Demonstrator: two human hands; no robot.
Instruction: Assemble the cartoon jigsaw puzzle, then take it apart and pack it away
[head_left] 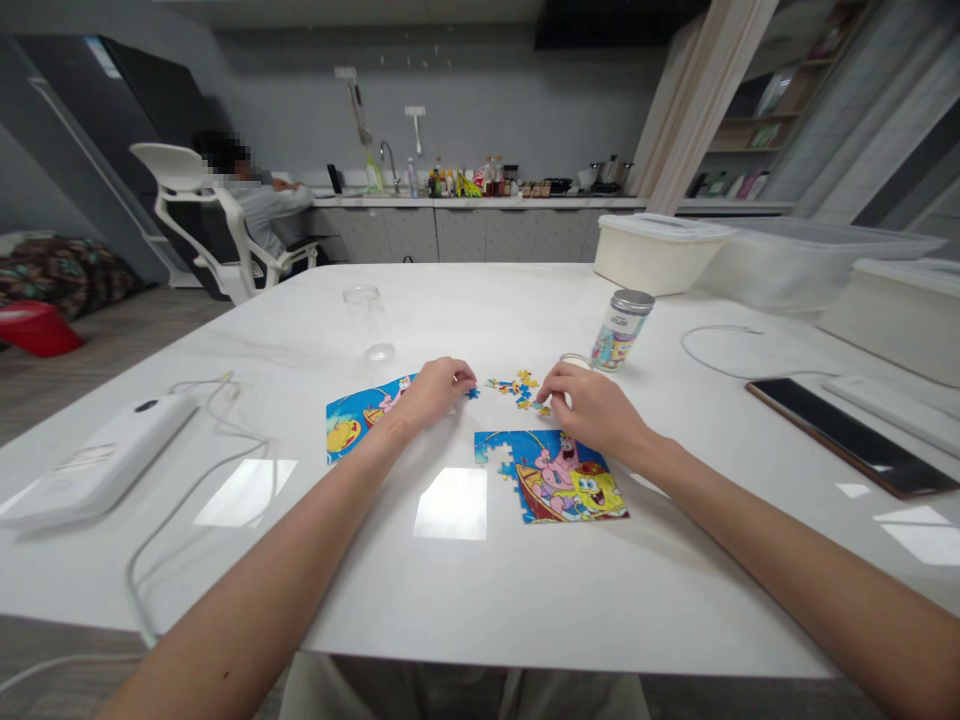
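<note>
Left hand [439, 388], right hand [589, 403]: fingers narrowed at small multicoloured jigsaw pieces [519, 388]; grip unclear. Partly built blue-pink-yellow rectangular jigsaw [566, 480] lies nearer body; lowered right hand could dislodge it.

Dark print [623, 320] on label [621, 338] of lidded jar [632, 305], too small to read

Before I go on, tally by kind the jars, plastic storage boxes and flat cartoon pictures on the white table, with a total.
Jars: 2 (clear jar, silver-lidded jar)
Plastic storage boxes: 3
Flat cartoon pictures: 2 (partly built SpongeBob jigsaw, partly hidden blue picture)
Total: 7
</note>
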